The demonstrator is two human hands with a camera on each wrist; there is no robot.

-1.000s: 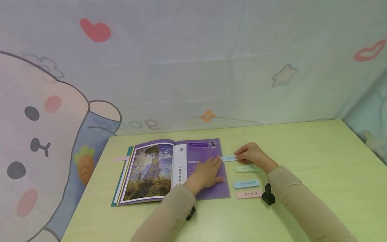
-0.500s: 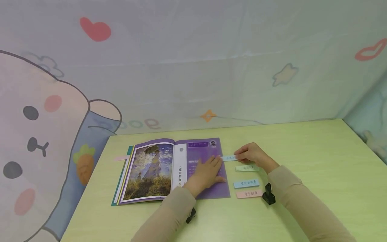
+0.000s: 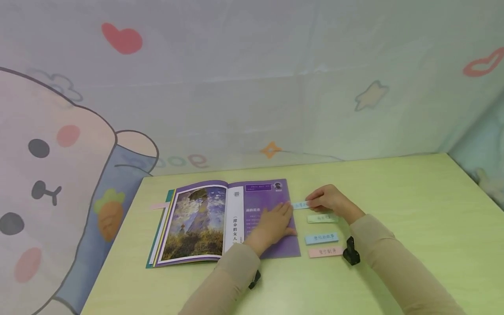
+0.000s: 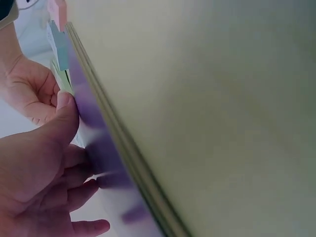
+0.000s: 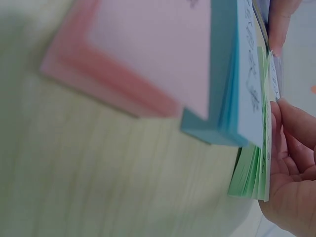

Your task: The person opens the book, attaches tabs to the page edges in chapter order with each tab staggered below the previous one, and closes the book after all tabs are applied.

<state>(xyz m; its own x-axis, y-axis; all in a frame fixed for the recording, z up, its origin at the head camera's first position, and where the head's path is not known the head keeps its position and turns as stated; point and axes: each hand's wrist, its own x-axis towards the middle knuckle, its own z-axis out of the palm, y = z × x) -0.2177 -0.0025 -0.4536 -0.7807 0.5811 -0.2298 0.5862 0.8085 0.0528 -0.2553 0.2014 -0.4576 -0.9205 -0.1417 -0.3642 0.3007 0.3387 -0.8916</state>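
The blue note (image 3: 301,204) has slid slightly right of the open book (image 3: 226,221), pinched by the right hand (image 3: 328,200); left hand (image 3: 273,223) fingers press the page flat. Light, floppy paper: grip its free end.

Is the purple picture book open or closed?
Open. The purple picture book lies spread flat on the green table, painting page and text page both showing. The left hand rests on its right page.
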